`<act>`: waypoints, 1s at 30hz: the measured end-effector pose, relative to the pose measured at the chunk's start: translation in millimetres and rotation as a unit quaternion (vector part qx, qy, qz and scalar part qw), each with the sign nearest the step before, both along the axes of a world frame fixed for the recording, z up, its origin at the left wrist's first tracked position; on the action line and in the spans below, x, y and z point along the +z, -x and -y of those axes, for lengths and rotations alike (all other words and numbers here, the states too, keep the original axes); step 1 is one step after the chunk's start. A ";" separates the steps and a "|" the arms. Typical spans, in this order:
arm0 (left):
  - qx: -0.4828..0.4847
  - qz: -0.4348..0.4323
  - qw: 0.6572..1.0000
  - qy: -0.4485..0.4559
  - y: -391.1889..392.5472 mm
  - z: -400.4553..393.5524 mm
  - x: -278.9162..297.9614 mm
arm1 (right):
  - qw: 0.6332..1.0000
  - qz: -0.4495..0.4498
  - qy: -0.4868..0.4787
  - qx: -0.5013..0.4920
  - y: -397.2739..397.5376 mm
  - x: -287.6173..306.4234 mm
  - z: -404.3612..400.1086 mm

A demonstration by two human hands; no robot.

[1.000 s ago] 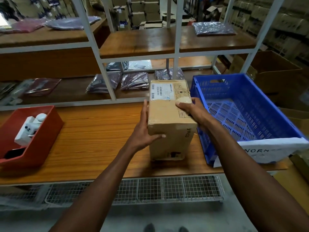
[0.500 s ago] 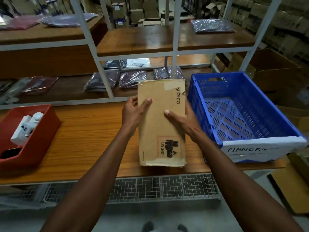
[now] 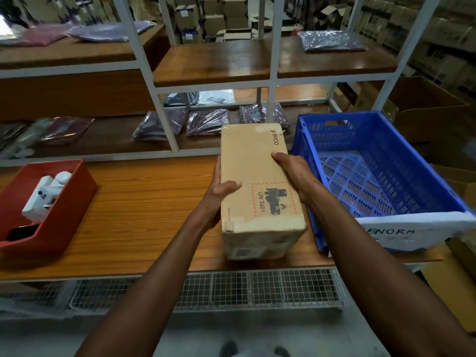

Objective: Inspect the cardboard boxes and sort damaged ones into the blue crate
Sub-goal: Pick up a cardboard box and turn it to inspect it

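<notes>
The cardboard box (image 3: 258, 191) is held up over the front of the wooden table (image 3: 144, 202), just left of the blue crate (image 3: 381, 176). The crate sits at the right end of the table (a white label hangs on its front). A red bin (image 3: 43, 202) with white things inside sits at the left end. The left hand (image 3: 219, 194) holds the box's left side, thumb on top. The right hand (image 3: 293, 171) holds the right side, fingers curled over the top edge.
</notes>
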State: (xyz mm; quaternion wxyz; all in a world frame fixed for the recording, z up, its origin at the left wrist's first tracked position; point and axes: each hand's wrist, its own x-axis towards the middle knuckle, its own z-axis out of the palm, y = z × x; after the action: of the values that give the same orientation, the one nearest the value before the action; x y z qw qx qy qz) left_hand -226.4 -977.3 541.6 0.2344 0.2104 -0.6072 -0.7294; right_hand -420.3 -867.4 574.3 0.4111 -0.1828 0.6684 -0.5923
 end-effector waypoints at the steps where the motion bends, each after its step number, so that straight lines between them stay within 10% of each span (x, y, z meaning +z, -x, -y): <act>1: 0.025 0.004 0.999 -0.021 1.7 0.5 2.1 | 0.999 0.026 0.014 0.013 0.2 1.6 -0.4; 8: 0.117 0.066 0.951 -0.278 1.5 19.5 38.3 | 0.974 0.127 0.141 0.123 -9.1 8.1 -19.1; 16: 0.124 0.096 0.953 -0.258 8.3 26.2 46.3 | 0.974 -0.041 0.100 0.201 -11.8 8.5 -25.1; 22: 0.145 0.081 0.975 0.149 4.1 34.7 28.3 | 0.978 -0.156 0.067 0.123 -1.2 18.2 -20.3; 30: -0.060 0.127 0.925 0.354 -13.5 50.6 45.4 | 0.961 -0.274 0.032 0.013 1.0 30.8 10.1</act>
State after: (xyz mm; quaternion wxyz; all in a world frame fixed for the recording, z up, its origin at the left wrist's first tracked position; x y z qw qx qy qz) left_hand -212.9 -1027.9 587.0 0.1702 0.1675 -0.8622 -0.4468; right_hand -421.3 -877.4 605.1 0.2134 -0.3600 0.7336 -0.5354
